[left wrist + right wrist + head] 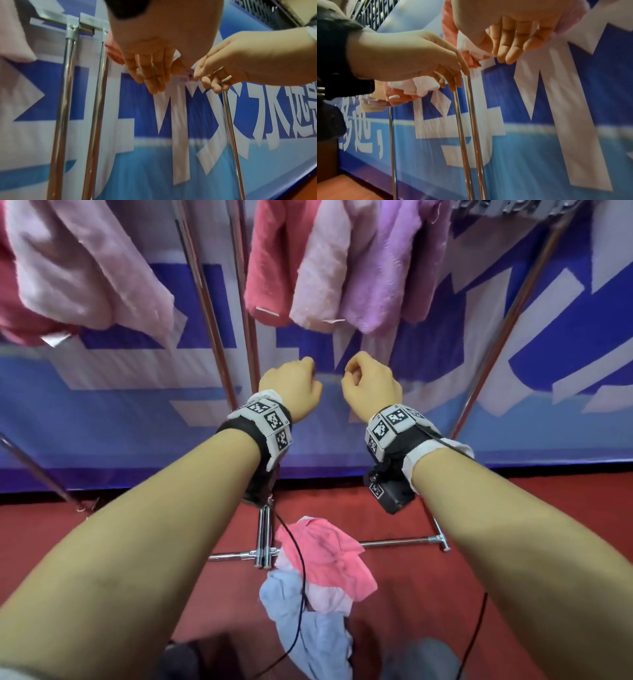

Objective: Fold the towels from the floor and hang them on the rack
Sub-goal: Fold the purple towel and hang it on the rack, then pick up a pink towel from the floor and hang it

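Five towels (pixel 387 265) already hang along the rack (pixel 205 289), from its left end to the right; three (pixel 318 570) lie heaped on the floor (pixel 513 525), below and between the hands. Left hand (pixel 291 386) and right hand (pixel 371 386) hover loosely curled, empty, just beneath the hung hems.

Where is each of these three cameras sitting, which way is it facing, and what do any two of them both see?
Head: worn on the head, looking forward and down at hung towels, floor towels, both forearms, left hand, right hand.
Left wrist: under the left wrist, looking along the left hand toward the banner; the right hand shows too.
Right wrist: under the right wrist, looking along the right hand; the left hand shows.
Shared: both wrist views see the banner and rack poles.
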